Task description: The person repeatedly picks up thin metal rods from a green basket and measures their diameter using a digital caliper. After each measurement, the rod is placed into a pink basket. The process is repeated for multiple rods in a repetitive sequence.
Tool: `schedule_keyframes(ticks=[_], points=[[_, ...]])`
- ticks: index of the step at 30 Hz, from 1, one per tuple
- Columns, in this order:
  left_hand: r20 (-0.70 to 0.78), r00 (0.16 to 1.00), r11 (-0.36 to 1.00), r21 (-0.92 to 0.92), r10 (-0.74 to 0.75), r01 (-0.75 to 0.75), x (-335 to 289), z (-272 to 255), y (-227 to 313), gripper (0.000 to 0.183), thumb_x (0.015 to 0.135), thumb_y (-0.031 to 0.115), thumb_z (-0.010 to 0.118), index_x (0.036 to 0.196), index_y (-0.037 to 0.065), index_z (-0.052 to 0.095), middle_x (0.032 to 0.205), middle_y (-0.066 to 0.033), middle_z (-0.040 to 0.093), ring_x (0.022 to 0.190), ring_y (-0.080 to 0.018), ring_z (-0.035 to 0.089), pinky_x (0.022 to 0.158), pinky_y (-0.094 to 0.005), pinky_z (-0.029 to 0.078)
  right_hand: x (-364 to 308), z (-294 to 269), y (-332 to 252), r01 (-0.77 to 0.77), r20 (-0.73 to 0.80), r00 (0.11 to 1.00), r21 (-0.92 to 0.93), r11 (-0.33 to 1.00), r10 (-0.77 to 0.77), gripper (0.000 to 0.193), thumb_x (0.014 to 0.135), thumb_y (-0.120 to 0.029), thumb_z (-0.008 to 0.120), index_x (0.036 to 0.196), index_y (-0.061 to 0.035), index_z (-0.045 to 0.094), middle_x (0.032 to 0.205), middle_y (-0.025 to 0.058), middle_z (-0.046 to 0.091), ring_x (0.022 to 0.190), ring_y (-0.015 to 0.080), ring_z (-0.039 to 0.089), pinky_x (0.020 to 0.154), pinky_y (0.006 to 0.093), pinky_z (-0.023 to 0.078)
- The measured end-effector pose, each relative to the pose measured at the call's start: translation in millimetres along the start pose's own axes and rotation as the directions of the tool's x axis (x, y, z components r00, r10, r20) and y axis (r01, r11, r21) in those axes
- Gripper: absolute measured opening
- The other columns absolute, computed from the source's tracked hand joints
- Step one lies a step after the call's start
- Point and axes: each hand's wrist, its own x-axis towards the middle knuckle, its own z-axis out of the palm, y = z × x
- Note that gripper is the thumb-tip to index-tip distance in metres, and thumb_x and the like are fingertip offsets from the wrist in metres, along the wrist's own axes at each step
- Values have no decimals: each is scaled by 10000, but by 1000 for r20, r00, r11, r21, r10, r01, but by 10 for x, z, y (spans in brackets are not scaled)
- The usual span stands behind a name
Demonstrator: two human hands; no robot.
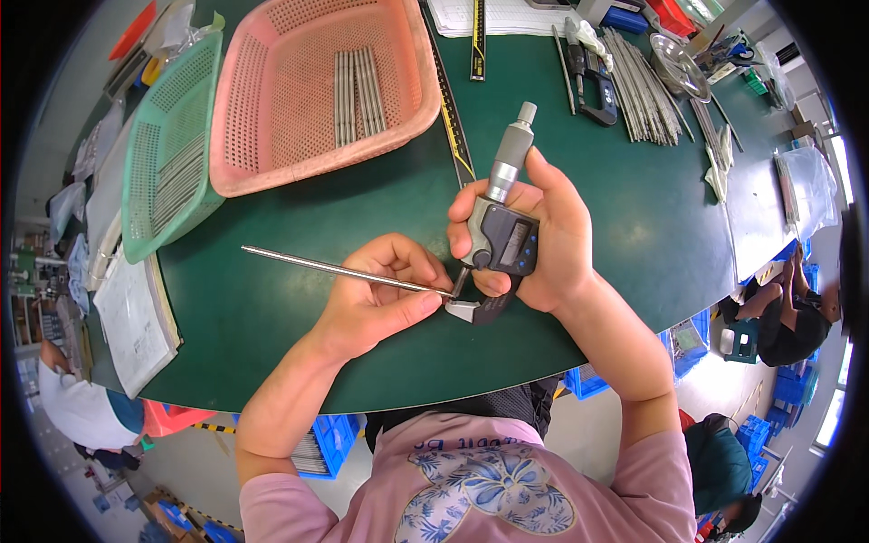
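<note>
Between the thumb and fingers of my left hand [385,294] is a thin metal rod [335,269], slanting up to the left. Its right end lies at the jaws of a digital micrometer [507,237]; whether both jaws touch it I cannot tell. My right hand [558,235] is wrapped round the micrometer's frame, with the grey thimble pointing up and away. Farther off, a pink basket [308,172] holds several metal rods [358,95] in two groups. Left of it, a green basket [136,213] holds more rods [181,181].
A second micrometer [597,95] lies beside a spread of rods [641,90] at the far right, near a metal bowl [679,68]. Steel rulers [478,41] lie at the back. Papers [136,317] sit at the left edge. Other people [787,317] are seated beyond the table.
</note>
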Motion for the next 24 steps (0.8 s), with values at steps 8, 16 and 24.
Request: schedule_keyframes(ticks=[8,16,24], points=[[18,999,999,28,-34,33,-7,-1,28,206,746,-6,634,880,15,479,899,-95,579,831,-124,566,740,-253,460,-17,2,8,-2,15,1000,-28,1000,2,657,812,-621,312,802,-7,546,660,121,577,420,142,467,360,233,363],[36,998,998,22,-57,56,1,8,34,204,756,7,628,903,11,487,893,-86,578,834,-116,561,735,-248,455,-17,-2,-3,21,15,1000,-57,998,-20,647,817,-617,308,793,-17,551,658,123,578,413,141,457,364,237,363],[3,998,997,42,-63,62,-16,-1,41,145,789,27,597,888,7,493,881,-88,580,814,-111,562,712,-238,451,-2,14,7,25,19,1000,-71,997,-24,662,817,-624,295,782,-16,554,654,116,577,412,135,458,361,229,364]])
